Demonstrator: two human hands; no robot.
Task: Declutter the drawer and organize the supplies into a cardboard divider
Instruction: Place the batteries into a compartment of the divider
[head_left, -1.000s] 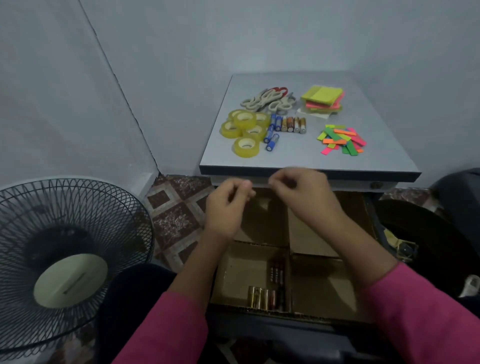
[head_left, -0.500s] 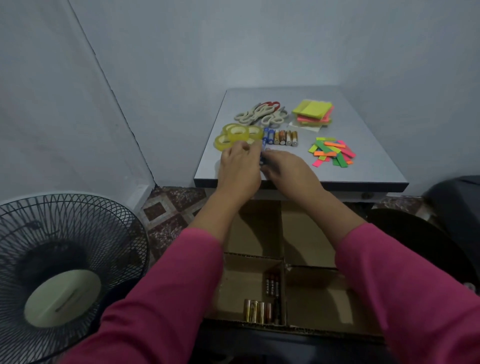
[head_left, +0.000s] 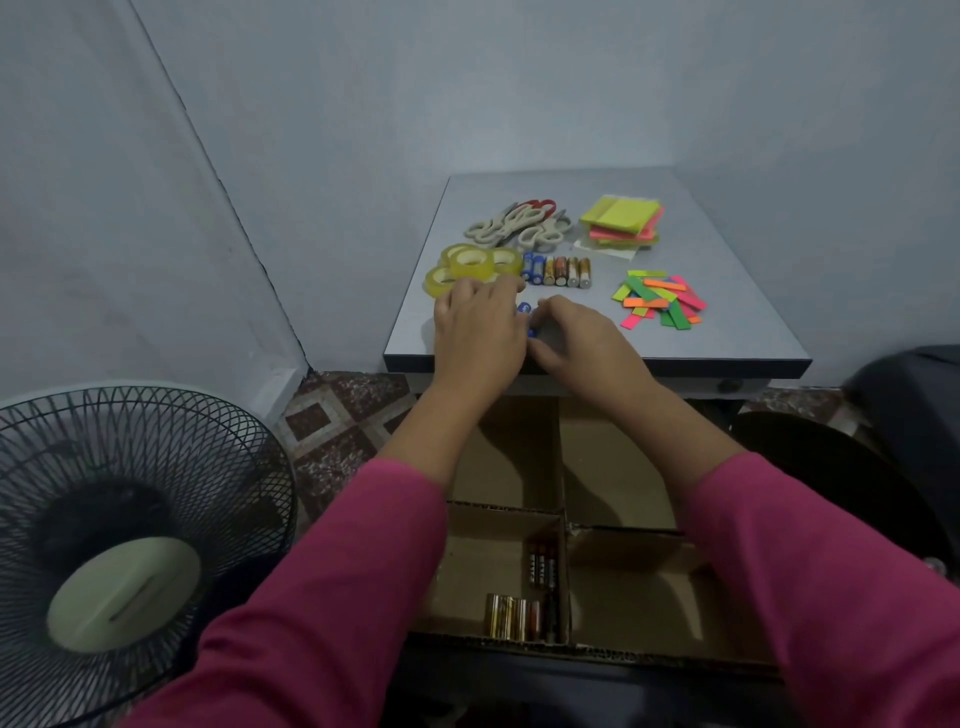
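- While a blue battery (head_left: 524, 309) lies on the gray table (head_left: 748, 332), the left hand (head_left: 480, 332) and right hand (head_left: 582, 340) close around it; whether either grips it cannot be told.
- More batteries (head_left: 558, 271) line up beside tape rolls (head_left: 470, 265).
- Below, the cardboard divider (head_left: 566, 519) holds batteries in its near-left compartment.

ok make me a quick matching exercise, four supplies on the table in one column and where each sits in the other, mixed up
Things:
1. scissors
2. sticky note pads
3. tape rolls
4. paper strips

Places:
A. right side, nearer the table's front
B. far left
C. left side, just beyond the left hand
D. far right

Pairs: 1-B, 2-D, 3-C, 4-A
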